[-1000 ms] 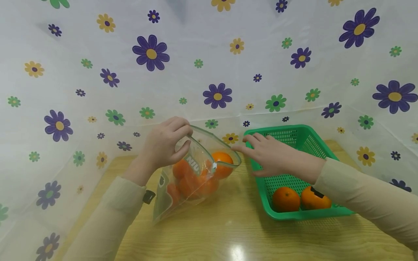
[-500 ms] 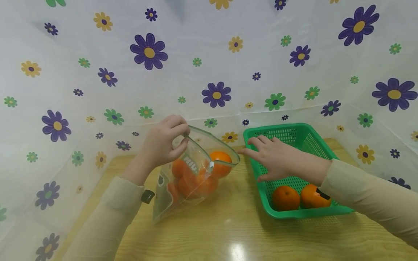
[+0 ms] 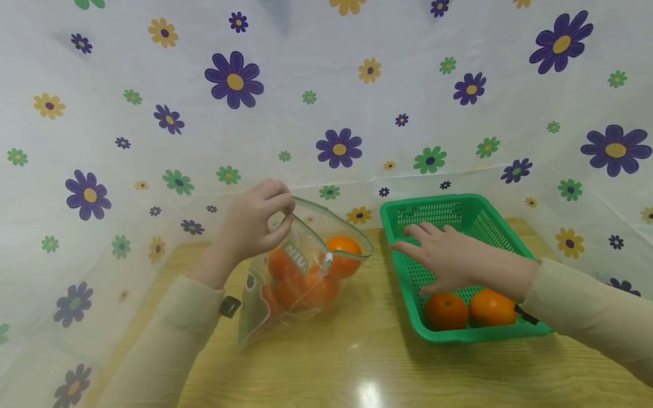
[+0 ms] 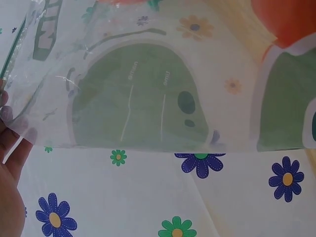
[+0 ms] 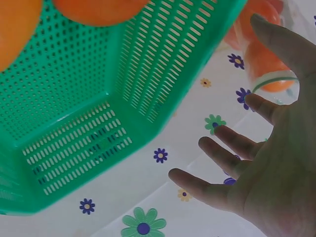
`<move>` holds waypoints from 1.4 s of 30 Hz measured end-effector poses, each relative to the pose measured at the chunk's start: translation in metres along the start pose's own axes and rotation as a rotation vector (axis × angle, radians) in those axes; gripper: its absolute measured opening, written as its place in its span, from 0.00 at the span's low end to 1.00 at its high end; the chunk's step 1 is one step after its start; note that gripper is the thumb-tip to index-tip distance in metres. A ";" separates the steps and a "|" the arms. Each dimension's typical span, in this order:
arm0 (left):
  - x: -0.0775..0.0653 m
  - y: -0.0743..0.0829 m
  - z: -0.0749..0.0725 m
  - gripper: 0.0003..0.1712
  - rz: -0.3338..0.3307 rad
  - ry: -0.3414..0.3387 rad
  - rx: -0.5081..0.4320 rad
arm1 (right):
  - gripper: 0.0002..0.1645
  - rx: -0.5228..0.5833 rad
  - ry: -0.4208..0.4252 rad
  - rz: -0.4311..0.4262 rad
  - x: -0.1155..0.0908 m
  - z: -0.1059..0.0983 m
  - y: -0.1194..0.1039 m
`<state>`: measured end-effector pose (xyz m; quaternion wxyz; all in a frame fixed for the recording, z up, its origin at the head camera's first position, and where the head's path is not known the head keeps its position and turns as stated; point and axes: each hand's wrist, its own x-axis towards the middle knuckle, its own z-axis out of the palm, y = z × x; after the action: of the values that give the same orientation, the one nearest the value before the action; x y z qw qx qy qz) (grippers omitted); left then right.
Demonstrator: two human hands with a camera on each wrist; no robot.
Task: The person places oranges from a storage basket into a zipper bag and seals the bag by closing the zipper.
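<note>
My left hand (image 3: 257, 218) pinches the rim of a clear zip bag (image 3: 255, 323) printed with green shapes, its mouth spread apart. Several oranges (image 3: 293, 286) fill the bag, and one orange (image 3: 347, 252) shows near its opening on the right. In the left wrist view, the fingers hold the bag's edge (image 4: 143, 98). Above the green plastic basket (image 3: 433, 338) hovers my right hand (image 3: 449, 258), fingers spread and holding nothing. Two oranges lie at the basket's near end: a left orange (image 3: 446, 310) and a right orange (image 3: 492, 307).
A wooden table (image 3: 316, 379) lies under the bag and basket. Behind and at the sides hangs a white sheet (image 3: 285, 124) printed with flowers. A dark strap piece (image 3: 230, 306) shows at the left cuff.
My right hand has moved rightward and nearer, away from the bag's mouth to over the basket. The left hand and the bag stay almost in place.
</note>
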<state>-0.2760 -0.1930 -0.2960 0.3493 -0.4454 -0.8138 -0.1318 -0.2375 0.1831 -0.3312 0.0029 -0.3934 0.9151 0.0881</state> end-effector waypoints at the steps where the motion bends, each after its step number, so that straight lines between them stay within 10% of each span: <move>1: 0.000 0.000 0.000 0.02 -0.001 0.000 0.002 | 0.58 0.003 -0.004 -0.001 -0.002 0.001 0.000; 42: 0.000 0.002 0.002 0.05 0.003 -0.031 0.040 | 0.55 0.133 -0.075 -0.040 -0.035 0.054 0.010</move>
<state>-0.2754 -0.1913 -0.2978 0.3457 -0.4414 -0.8210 -0.1080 -0.2238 0.2236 -0.3801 0.0648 -0.4069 0.9102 0.0417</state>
